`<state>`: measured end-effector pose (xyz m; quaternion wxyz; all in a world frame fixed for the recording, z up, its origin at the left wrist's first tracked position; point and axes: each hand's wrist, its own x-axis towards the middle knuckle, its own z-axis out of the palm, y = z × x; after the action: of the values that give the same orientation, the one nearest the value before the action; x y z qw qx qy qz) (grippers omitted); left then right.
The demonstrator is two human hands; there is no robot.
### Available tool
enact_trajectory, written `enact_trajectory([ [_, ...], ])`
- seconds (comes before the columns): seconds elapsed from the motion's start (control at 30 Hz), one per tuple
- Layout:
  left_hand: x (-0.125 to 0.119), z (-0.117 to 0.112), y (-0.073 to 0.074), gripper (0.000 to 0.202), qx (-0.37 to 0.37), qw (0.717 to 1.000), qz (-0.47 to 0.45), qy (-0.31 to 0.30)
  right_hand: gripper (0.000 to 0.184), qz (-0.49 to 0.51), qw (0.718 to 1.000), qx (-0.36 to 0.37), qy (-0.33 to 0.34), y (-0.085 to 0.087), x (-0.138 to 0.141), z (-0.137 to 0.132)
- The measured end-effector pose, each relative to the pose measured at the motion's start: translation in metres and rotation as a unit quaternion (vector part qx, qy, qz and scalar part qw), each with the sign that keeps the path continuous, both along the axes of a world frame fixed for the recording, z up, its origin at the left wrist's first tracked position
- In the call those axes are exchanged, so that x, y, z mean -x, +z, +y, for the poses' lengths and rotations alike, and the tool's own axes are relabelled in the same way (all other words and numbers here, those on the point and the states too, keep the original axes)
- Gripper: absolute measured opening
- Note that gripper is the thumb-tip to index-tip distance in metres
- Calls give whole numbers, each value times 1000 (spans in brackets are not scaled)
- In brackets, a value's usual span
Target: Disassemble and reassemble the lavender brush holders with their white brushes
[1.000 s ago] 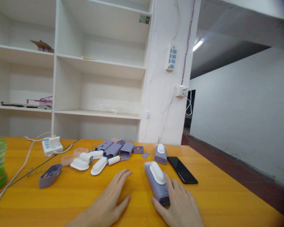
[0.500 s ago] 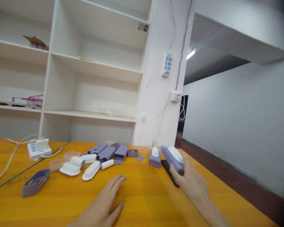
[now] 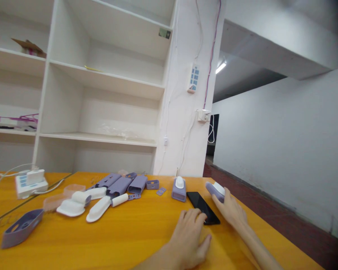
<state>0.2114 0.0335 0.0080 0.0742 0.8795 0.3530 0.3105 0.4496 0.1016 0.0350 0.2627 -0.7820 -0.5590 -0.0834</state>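
Note:
My left hand (image 3: 188, 238) is over the table, palm down with fingers and thumb apart. Its fingertips reach the near left edge of a black smartphone (image 3: 204, 207); whether they touch it I cannot tell. To the right of the phone, my right hand (image 3: 231, 210) grips a purple plastic case with a white top (image 3: 215, 191), at the table's right side. Left of the phone rests a similar purple case with a white knob-like piece (image 3: 179, 189) on it.
Several purple sleeves (image 3: 138, 184), white rounded pieces (image 3: 98, 209) and a purple open shell (image 3: 23, 228) lie on the yellow table (image 3: 115, 243). A power strip (image 3: 30, 185) with cables stands at the left. White shelves (image 3: 101, 137) rise behind.
My left hand has moved right, to the phone. My right hand has carried the purple-and-white case rightward, away from the phone, so more of the phone shows. The view has shifted slightly right.

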Motion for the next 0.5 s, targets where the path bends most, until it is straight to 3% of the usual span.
enact_trajectory([
  [0.07,-19,17,-5,63,8,998,-17,55,70,-16,1000,-13,12,5,16,2],
  [0.17,-18,34,-12,65,31,988,-39,145,71,-46,998,-30,37,18,55,11],
  [0.33,11,48,-16,62,52,965,-46,253,74,-66,995,-41,62,36,127,18],
  [0.5,59,65,-12,70,59,948,-24,313,70,-68,990,-51,110,35,185,5],
])
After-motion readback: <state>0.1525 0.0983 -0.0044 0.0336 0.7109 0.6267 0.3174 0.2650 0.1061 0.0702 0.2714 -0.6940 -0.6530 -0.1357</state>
